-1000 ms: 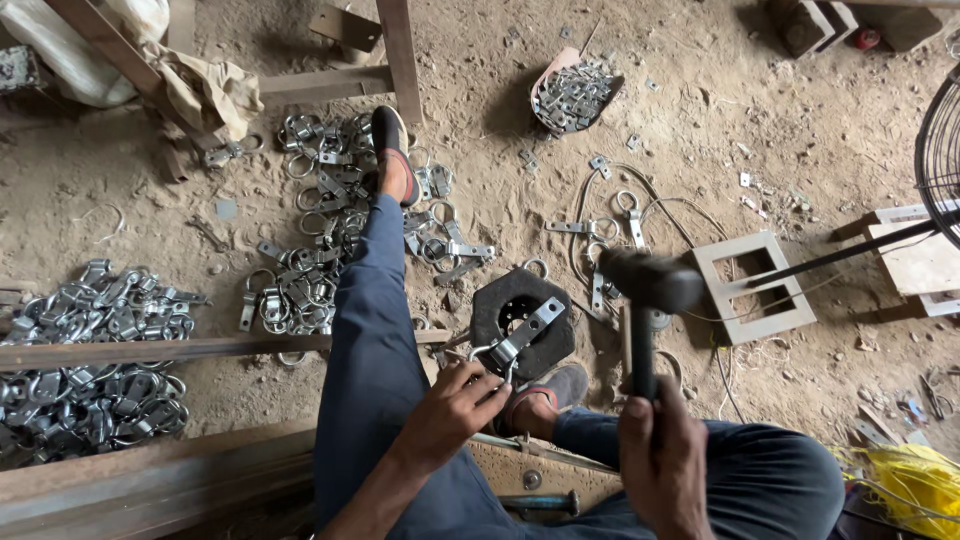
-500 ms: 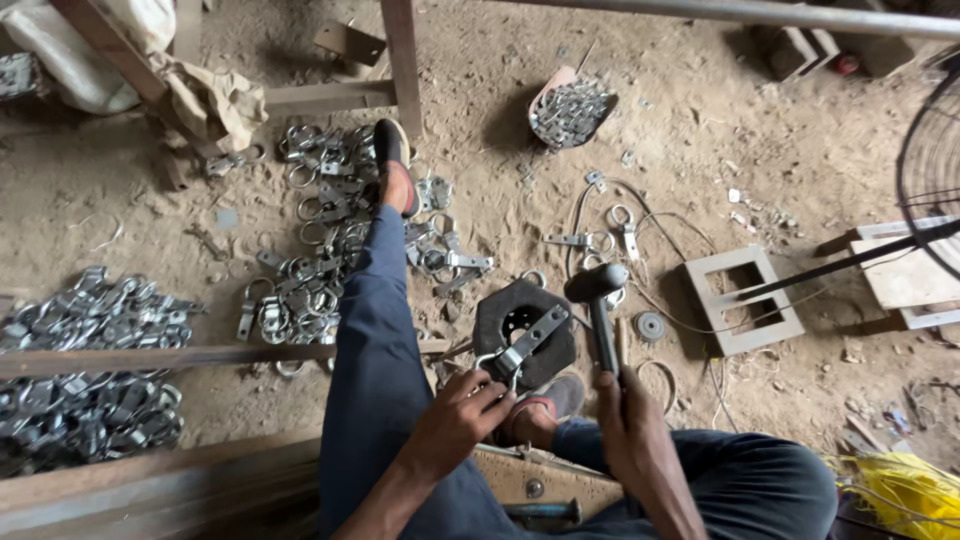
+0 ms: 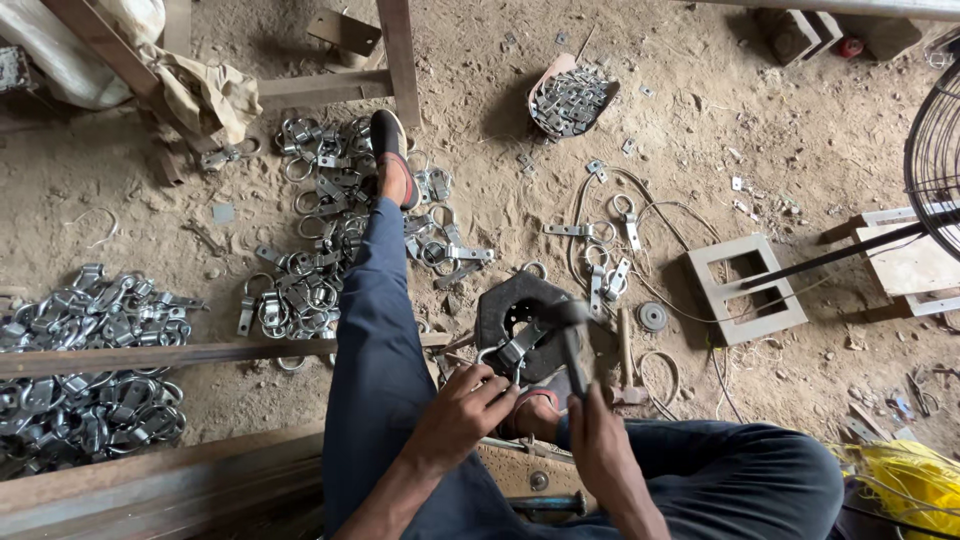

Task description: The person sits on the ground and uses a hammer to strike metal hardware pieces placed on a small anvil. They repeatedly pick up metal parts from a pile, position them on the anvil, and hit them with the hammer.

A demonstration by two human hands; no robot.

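Left hand [image 3: 462, 415] pinches metal clamp [image 3: 515, 350], steadying it flat on black block [image 3: 520, 315] just ahead of both hands. Right hand [image 3: 600, 445] closed round hammer [image 3: 572, 345], head over clamp. Loose clamps [image 3: 310, 270] piled left on dirt floor [image 3: 800, 180].

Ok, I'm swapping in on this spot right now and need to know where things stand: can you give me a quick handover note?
Left hand: holds a metal clamp on the dark block.
Right hand: grips a hammer, its head low over the clamp.
Piles of ring clamps lie far left and by the outstretched leg; a tub of small parts sits ahead, and a second hammer lies right of the block.
Done and left: cannot tell which piles are worked.
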